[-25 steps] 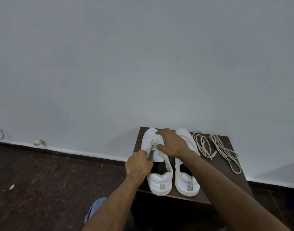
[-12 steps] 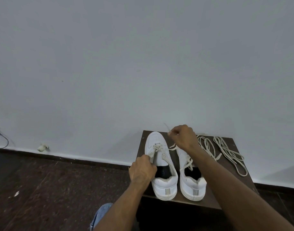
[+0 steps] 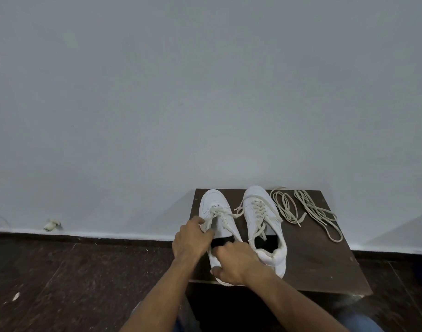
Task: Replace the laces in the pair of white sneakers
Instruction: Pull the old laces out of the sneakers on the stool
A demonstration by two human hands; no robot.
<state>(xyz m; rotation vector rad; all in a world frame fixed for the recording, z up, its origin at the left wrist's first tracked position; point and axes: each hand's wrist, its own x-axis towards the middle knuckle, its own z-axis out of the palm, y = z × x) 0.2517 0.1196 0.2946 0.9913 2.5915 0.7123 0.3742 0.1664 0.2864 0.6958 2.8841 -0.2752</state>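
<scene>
White sneakers [image 3: 241, 233] both remain laced, spare laces [image 3: 305, 212] unused on the counter [image 3: 325, 267]; left hand [image 3: 191, 238] pinches lace, right hand [image 3: 234, 262] grips the heel.

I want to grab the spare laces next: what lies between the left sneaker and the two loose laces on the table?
In the head view, the right sneaker stands between the left sneaker and the loose laces, its own lace loosened.

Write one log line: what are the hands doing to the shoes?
left hand: pinches lace | right hand: grips left sneaker heel | spare laces: table
</scene>
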